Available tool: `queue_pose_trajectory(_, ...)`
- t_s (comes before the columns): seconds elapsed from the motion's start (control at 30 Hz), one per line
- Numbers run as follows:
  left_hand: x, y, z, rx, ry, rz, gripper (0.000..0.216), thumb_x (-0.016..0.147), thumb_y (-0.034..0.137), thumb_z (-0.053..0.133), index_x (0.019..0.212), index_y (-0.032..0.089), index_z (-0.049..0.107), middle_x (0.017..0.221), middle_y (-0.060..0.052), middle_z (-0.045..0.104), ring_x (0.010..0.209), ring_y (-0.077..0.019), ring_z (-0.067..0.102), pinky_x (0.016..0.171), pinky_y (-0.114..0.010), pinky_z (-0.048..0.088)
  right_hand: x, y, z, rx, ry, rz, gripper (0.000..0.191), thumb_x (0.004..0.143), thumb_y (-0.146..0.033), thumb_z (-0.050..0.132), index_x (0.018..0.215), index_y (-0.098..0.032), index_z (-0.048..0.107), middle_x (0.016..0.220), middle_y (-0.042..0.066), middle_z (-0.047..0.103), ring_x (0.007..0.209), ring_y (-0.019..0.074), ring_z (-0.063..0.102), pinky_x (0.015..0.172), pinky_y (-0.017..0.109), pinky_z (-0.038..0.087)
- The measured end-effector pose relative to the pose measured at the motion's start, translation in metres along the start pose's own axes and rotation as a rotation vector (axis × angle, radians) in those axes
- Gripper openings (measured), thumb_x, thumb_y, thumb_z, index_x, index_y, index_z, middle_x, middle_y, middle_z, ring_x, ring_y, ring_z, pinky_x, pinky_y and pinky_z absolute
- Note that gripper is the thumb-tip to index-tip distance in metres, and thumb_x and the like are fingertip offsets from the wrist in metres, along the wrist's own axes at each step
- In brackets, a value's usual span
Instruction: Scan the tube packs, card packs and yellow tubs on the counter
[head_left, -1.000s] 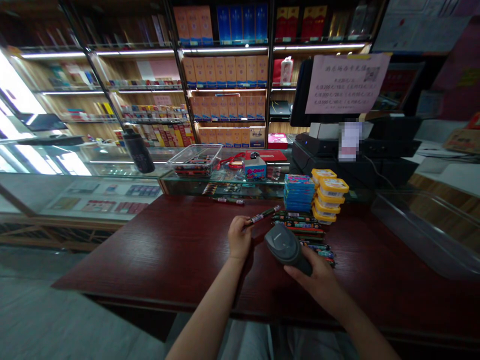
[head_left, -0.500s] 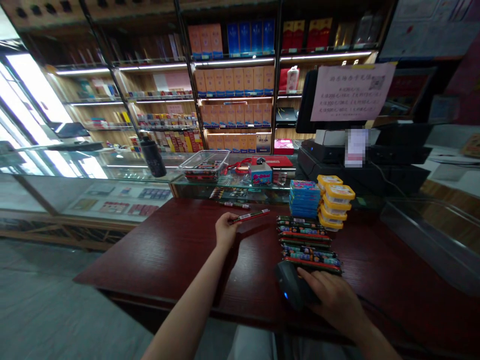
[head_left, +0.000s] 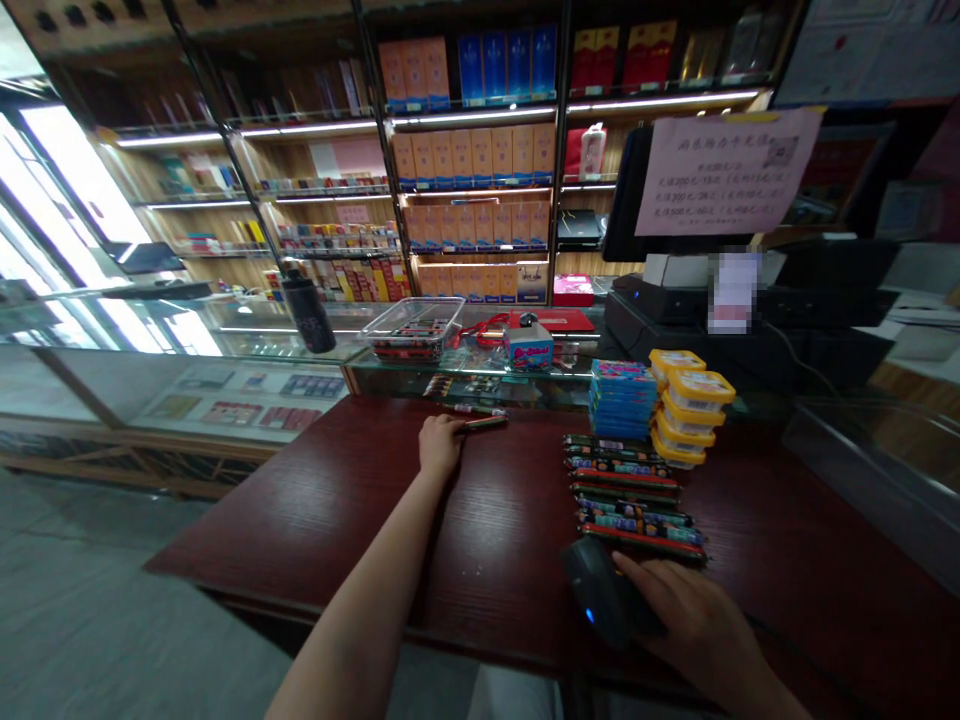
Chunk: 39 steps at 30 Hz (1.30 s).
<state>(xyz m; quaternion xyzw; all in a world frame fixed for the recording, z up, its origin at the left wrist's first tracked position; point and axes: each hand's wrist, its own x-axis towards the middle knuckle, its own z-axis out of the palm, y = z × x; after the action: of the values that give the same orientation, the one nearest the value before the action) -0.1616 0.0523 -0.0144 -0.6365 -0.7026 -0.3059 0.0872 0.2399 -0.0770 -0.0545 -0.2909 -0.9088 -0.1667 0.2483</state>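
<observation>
My left hand is closed on one end of a slim stick-shaped packet, low over the far part of the dark red table. Just beyond it lies a similar slim packet. My right hand grips a black handheld barcode scanner with a blue light, near the table's front edge. Right above the scanner, several slim dark, red and patterned packets lie side by side in a column. Behind them stand a stack of flat blue packs and stacked yellow-lidded tubs.
A clear plastic box holding packets stands on the glass counter, beside a small blue box. A black bottle is further left. A monitor with a pink notice and a clear bin are on the right.
My left hand has moved slightly left and lowered the slim packet toward the table, beside the other loose one. My right hand still holds the scanner; the view has shifted a little.
</observation>
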Motion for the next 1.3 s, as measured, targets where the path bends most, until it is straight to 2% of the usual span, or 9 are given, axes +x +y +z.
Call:
queue_pose_trajectory(0.13,0.007,0.020,0.015,0.062,-0.082,0.055,0.030,0.078,0.011,0.054,0.100,0.022,0.071,0.103,-0.010,0.062,0.098,-0.0251,0.051,0.089,-0.038,0.043,0.001,0.003,0.000,-0.009,0.023,0.004,0.051,0.082,-0.027,0.053,0.130,-0.013,0.046,0.093,0.008,0.068,0.079,0.0190,0.065,0.068,0.029,0.053)
queue_pose_trajectory(0.3,0.018,0.028,0.031,0.065,-0.087,0.035,0.027,0.078,0.009,0.054,0.099,0.018,0.068,0.116,-0.013,0.056,0.109,-0.0258,0.049,0.097,-0.040,0.040,0.002,0.004,0.000,0.012,0.028,-0.006,0.049,0.084,-0.028,0.052,0.130,-0.014,0.047,0.091,0.007,0.068,0.076,0.0174,0.065,0.068,0.027,0.053)
queue_pose_trajectory(0.47,0.017,0.035,0.043,0.053,-0.108,0.005,0.039,0.082,0.017,0.055,0.121,0.021,0.058,0.131,-0.017,0.045,0.121,-0.0313,0.042,0.098,-0.045,0.038,0.002,0.003,0.001,0.011,0.060,0.010,0.046,0.083,-0.024,0.048,0.128,-0.014,0.048,0.090,0.007,0.069,0.076,0.0172,0.066,0.068,0.027,0.053)
queue_pose_trajectory(0.6,0.015,0.044,0.047,0.129,-0.132,-0.106,0.049,0.085,0.031,0.053,0.134,0.025,0.046,0.130,-0.019,0.041,0.117,-0.0354,0.042,0.093,-0.050,0.039,0.003,0.004,0.002,0.039,0.058,0.029,0.048,0.082,-0.024,0.051,0.129,-0.015,0.048,0.091,0.006,0.069,0.076,0.0172,0.066,0.068,0.027,0.053)
queue_pose_trajectory(0.9,0.013,0.057,0.044,0.068,-0.185,-0.069,0.056,0.083,0.033,0.057,0.134,0.018,0.043,0.139,-0.023,0.037,0.126,-0.0370,0.037,0.099,-0.051,0.035,0.001,-0.002,0.005,0.068,0.017,0.108,0.054,0.077,-0.020,0.054,0.131,-0.017,0.046,0.095,0.008,0.068,0.080,0.0205,0.065,0.069,0.032,0.052)
queue_pose_trajectory(0.97,0.004,0.067,0.040,0.006,-0.156,-0.014,0.052,0.080,0.028,0.060,0.130,0.017,0.048,0.135,-0.022,0.042,0.124,-0.0354,0.040,0.098,-0.050,0.037,0.003,-0.003,0.003,0.067,-0.010,0.118,0.057,0.074,-0.018,0.056,0.131,-0.017,0.046,0.095,0.008,0.068,0.080,0.0206,0.065,0.069,0.032,0.052)
queue_pose_trajectory(1.07,-0.012,0.087,0.032,-0.176,-0.128,0.183,0.041,0.078,0.019,0.060,0.119,0.020,0.058,0.119,-0.014,0.056,0.113,-0.0276,0.051,0.097,-0.044,0.041,0.005,-0.004,0.001,0.074,-0.024,0.167,0.059,0.072,-0.017,0.058,0.130,-0.017,0.047,0.097,0.008,0.067,0.083,0.0217,0.064,0.071,0.034,0.051)
queue_pose_trajectory(1.2,-0.034,0.124,0.023,-0.419,-0.207,0.469,0.027,0.079,0.017,0.059,0.104,0.024,0.066,0.096,-0.006,0.066,0.093,-0.0195,0.060,0.087,-0.035,0.047,0.007,-0.007,-0.003,0.078,-0.035,0.200,0.061,0.071,-0.019,0.062,0.130,-0.018,0.047,0.096,0.008,0.066,0.083,0.0226,0.063,0.071,0.035,0.050)
queue_pose_trajectory(1.3,-0.044,0.150,0.020,-0.433,-0.235,0.616,0.023,0.080,0.019,0.060,0.101,0.027,0.068,0.093,-0.004,0.066,0.089,-0.0183,0.060,0.083,-0.032,0.047,0.007,-0.007,-0.005,0.092,-0.048,0.207,0.059,0.073,-0.020,0.063,0.129,-0.017,0.048,0.094,0.008,0.066,0.081,0.0218,0.062,0.071,0.035,0.049)
